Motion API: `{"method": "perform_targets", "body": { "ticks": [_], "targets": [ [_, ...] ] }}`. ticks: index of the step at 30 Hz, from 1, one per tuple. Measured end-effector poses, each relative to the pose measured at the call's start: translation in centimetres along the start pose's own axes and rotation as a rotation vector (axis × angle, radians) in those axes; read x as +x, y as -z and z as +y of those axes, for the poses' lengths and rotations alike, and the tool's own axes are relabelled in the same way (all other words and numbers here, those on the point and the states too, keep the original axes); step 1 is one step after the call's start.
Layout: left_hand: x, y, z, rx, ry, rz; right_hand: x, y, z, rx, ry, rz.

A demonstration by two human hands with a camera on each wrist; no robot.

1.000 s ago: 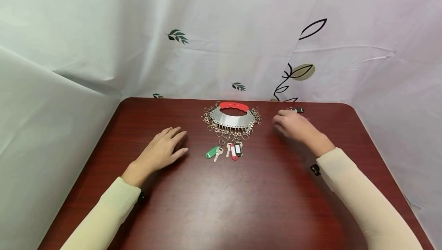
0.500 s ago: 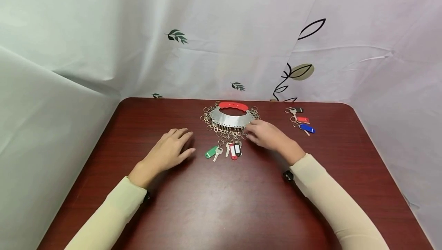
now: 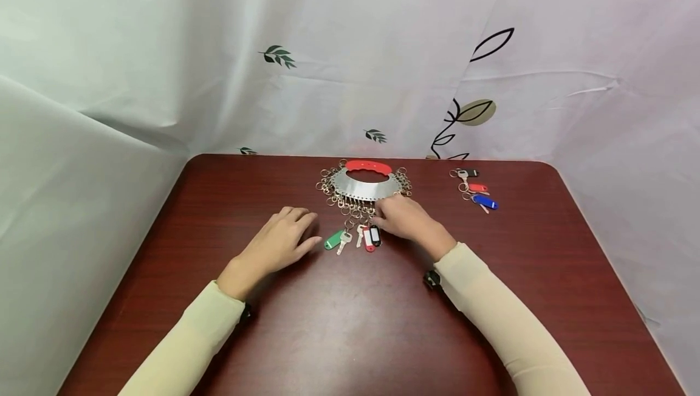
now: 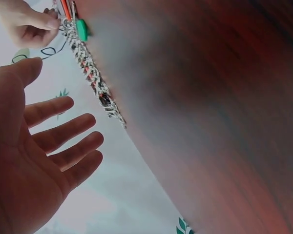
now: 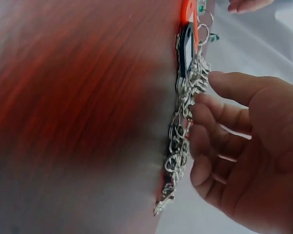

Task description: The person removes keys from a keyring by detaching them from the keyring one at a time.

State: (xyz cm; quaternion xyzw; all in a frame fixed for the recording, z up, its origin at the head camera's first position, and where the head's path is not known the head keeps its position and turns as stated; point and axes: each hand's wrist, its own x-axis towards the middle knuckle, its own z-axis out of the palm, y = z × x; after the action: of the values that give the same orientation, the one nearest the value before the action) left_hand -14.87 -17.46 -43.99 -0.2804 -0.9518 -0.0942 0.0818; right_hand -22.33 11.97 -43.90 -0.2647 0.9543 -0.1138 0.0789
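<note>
A key holder (image 3: 361, 188) lies towards the far side of the table: a curved metal plate with a red handle (image 3: 369, 167) and many small clips and rings. On its near edge are keys with a green tag (image 3: 333, 240), a red tag (image 3: 369, 239) and a black tag (image 3: 375, 235). My right hand (image 3: 403, 218) is at the clips just above the black tag, fingers loosely bent; in the right wrist view its thumb and forefinger stand apart beside the rings (image 5: 176, 163). My left hand (image 3: 277, 244), fingers spread and holding nothing, is left of the green tag.
Keys with a black tag (image 3: 473, 172), a red tag (image 3: 478, 187) and a blue tag (image 3: 485, 202) lie at the far right of the dark red table (image 3: 339, 323). A white curtain (image 3: 328, 92) hangs behind the table and along both sides.
My right hand has moved left from the loose keys at the far right to the clips of the key holder, uncovering those keys. My left hand has shifted right towards the green tag.
</note>
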Motion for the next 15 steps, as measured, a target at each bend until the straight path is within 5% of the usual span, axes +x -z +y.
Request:
{"method": "perform_targets", "body": {
  "ticks": [9, 15],
  "targets": [
    [-0.2, -0.2, 0.8, -0.032, -0.004, 0.025, 0.2, -0.6, -0.3, 0.009, -0.055, -0.046],
    [-0.3, -0.2, 1.6, -0.087, 0.007, 0.027, -0.1, -0.8, -0.4, -0.005, 0.000, -0.014]
  ]
}}
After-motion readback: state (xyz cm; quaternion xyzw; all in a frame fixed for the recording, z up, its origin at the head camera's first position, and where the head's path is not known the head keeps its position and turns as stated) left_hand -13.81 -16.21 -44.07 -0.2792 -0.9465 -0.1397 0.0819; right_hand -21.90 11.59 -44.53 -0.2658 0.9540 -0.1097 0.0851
